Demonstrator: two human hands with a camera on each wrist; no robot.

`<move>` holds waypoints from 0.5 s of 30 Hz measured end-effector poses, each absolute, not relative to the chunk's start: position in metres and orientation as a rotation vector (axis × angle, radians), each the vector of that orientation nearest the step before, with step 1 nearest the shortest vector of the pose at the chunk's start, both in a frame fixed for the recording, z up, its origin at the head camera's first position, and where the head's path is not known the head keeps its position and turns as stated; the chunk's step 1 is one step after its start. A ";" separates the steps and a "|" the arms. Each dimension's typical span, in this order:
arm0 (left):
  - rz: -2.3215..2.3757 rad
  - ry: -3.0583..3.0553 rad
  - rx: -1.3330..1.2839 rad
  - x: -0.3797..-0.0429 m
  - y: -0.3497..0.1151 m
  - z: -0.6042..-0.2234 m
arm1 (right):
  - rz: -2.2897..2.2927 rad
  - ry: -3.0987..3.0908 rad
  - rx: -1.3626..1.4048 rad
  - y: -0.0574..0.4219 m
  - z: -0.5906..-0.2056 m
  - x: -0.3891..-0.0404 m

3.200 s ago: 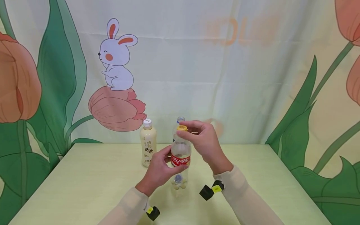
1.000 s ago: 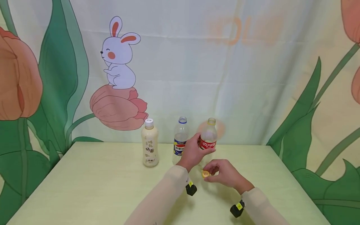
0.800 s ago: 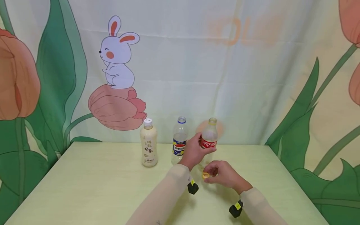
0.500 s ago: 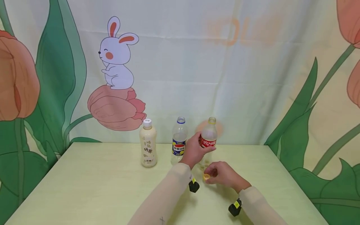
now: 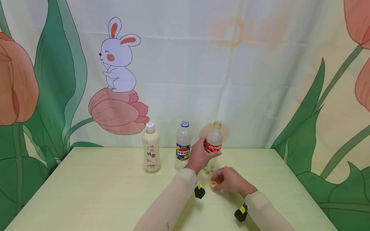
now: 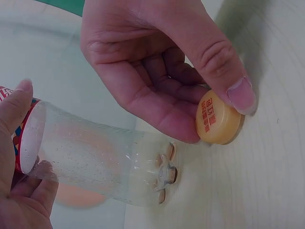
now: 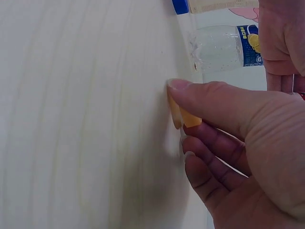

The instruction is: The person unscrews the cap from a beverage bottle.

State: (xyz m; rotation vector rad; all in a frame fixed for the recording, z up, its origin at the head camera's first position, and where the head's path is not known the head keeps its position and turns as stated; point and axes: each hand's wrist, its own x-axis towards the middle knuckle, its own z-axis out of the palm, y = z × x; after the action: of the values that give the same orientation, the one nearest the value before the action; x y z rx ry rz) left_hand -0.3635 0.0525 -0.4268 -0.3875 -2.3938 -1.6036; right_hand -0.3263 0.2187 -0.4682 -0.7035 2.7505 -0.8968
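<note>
Head view: All places are taken from the red-labelled bottle (image 5: 214,139). The left hand (image 5: 199,154) grips this bottle round its label, thumb across the front. The bottle leans slightly, its mouth uncovered; whether its base touches the counter (image 5: 101,186) cannot be told. The right hand (image 5: 231,180) pinches a yellow cap (image 5: 213,184) in front of the red-labelled bottle's base, low over the counter. A clear blue-labelled bottle (image 5: 183,150), its mouth likewise uncovered, stands upright to the left of the red-labelled bottle. A cream-coloured bottle (image 5: 151,150) with a white cap (image 5: 150,126) stands upright further left. A printed curtain (image 5: 185,70) bearing a rabbit figure (image 5: 119,64) hangs behind the red-labelled bottle.

Left wrist view: The left hand's fingers curl round the red-labelled bottle at the label; the clear lower part and moulded feet are exposed. The yellow cap is near those feet, apart from them, held between the right hand's thumb and forefinger. Its printed face carries red characters.

Right wrist view: The right hand's thumb and fingers grasp the yellow cap close against the counter; contact with the surface cannot be confirmed. A blue object (image 7: 180,5), cut by the frame edge, is well apart from the cap.
</note>
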 end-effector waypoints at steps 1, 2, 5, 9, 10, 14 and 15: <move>-1.607 -2.393 -0.390 -0.364 0.053 -0.427 | -0.896 2.747 -0.702 0.219 -0.469 -0.327; -1.609 -2.391 -0.390 -0.364 0.053 -0.427 | -0.896 2.744 -0.701 0.219 -0.469 -0.327; -1.614 -2.385 -0.386 -0.363 0.053 -0.428 | -0.896 2.739 -0.700 0.220 -0.471 -0.327; -1.621 -2.390 -0.374 -0.363 0.054 -0.429 | -0.899 2.733 -0.680 0.220 -0.470 -0.327; -1.623 -2.392 -0.373 -0.363 0.055 -0.429 | -0.897 2.732 -0.672 0.220 -0.470 -0.327; -1.621 -2.405 -0.379 -0.364 0.054 -0.430 | -0.907 2.716 -0.636 0.219 -0.468 -0.326; -1.622 -2.408 -0.381 -0.364 0.054 -0.430 | -0.909 2.712 -0.625 0.218 -0.468 -0.326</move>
State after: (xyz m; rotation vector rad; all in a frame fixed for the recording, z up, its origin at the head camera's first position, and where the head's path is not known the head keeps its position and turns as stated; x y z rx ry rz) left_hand -0.3635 0.0538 -0.4297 -0.3812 -2.4084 -1.6220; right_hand -0.3262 0.2185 -0.4678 -0.6254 2.7119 -0.9088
